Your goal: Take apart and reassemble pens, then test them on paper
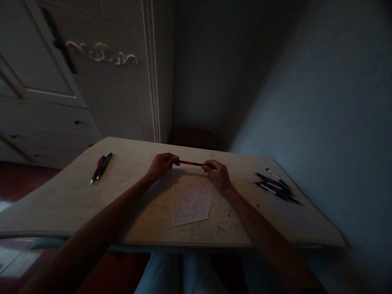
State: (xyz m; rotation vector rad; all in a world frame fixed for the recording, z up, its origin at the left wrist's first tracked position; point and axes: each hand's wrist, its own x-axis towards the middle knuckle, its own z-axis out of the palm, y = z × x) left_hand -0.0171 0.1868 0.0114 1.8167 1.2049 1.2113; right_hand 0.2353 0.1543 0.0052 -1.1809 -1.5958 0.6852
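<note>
A slim dark pen with a red section (190, 163) is held level above the table, stretched between both hands. My left hand (163, 164) pinches its left end, and my right hand (217, 171) pinches the right end. Just below the pen, a torn-edged sheet of paper (191, 202) covered in scribbled lines lies flat on the table (147, 228). The room is dim, so the pen's finer details cannot be made out.
Two pens, one red (99, 164) and one green (105, 164), lie side by side at the left. Several pens (275, 185) are heaped at the right, by another marked sheet (284, 212). A white cabinet (122, 98) stands behind left; a wall (321, 102) borders the right.
</note>
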